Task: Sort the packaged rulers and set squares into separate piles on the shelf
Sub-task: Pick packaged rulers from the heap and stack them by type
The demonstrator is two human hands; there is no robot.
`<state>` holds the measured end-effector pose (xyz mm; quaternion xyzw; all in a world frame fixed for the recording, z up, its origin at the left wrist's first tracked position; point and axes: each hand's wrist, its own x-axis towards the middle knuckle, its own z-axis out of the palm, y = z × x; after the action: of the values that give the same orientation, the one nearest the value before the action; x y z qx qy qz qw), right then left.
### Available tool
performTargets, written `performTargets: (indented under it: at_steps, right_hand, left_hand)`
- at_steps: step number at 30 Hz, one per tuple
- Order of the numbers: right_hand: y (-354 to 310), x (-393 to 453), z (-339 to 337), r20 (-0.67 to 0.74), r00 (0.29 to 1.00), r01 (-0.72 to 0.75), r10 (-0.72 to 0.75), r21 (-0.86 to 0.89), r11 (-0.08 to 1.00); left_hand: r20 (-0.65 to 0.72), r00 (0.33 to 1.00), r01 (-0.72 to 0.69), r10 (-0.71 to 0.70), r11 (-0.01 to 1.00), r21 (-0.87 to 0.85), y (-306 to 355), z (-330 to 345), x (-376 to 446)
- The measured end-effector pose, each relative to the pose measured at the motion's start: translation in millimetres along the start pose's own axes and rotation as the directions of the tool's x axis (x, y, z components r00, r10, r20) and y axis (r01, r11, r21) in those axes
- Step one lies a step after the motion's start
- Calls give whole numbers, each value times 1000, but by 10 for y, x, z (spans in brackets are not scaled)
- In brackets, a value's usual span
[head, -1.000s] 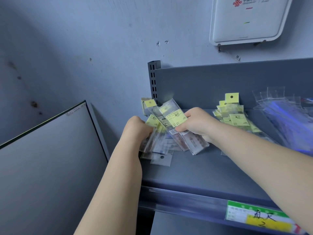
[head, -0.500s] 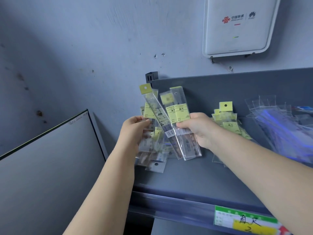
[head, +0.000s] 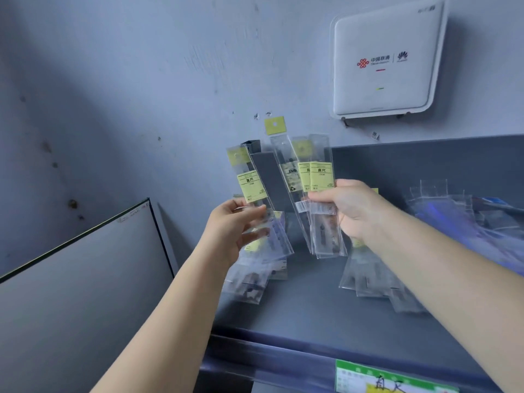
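Right hand [head: 353, 212] grips a fanned bundle of packaged rulers [head: 317, 194], upright, held above the grey shelf [head: 312, 313]. Left hand [head: 232, 234] pinches a single packaged ruler [head: 253, 191] between thumb and fingers, tilted slightly, just left of the bundle and apart from it. Loose packets [head: 255, 282] lie on the shelf below the left hand; a second pile [head: 368, 279] lies under the right forearm. Clear bags [head: 459, 217] rest far right. A white router [head: 382, 61] hangs on the wall.
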<state>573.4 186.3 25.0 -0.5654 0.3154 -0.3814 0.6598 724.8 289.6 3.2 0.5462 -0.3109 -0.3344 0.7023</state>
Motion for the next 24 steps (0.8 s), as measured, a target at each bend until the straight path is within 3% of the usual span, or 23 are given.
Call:
performTargets:
  at_steps: [9, 16, 18, 21, 22, 24]
  right_hand:
    - [-281, -167, -823, -74, 997, 35, -35, -2, 999]
    - [-324, -265, -1239, -133, 991, 26, -22, 27, 999]
    - [-295, -286, -1246, -124, 992, 21, -15, 50, 999]
    - [-221, -301, -1221, -114, 993, -12, 17, 43, 999]
    - [-194, -306, -1203, -104, 994, -26, 29, 32, 999]
    - [-140, -298, -1162, -89, 995, -36, 36, -4, 999]
  left_hand:
    - [290, 952, 5, -94, 955, 296, -31, 720, -56]
    - [297, 942, 22, -157, 911, 413, -125, 1188, -80]
    - [229, 955, 7, -189, 785, 620, -160, 1245, -100]
    - [145, 988, -111, -44, 441, 891, -197, 1279, -70]
    - [170, 985, -168, 32, 427, 888, -198, 1300, -60]
    - [225, 971, -224, 81, 641, 735, -185, 1353, -47]
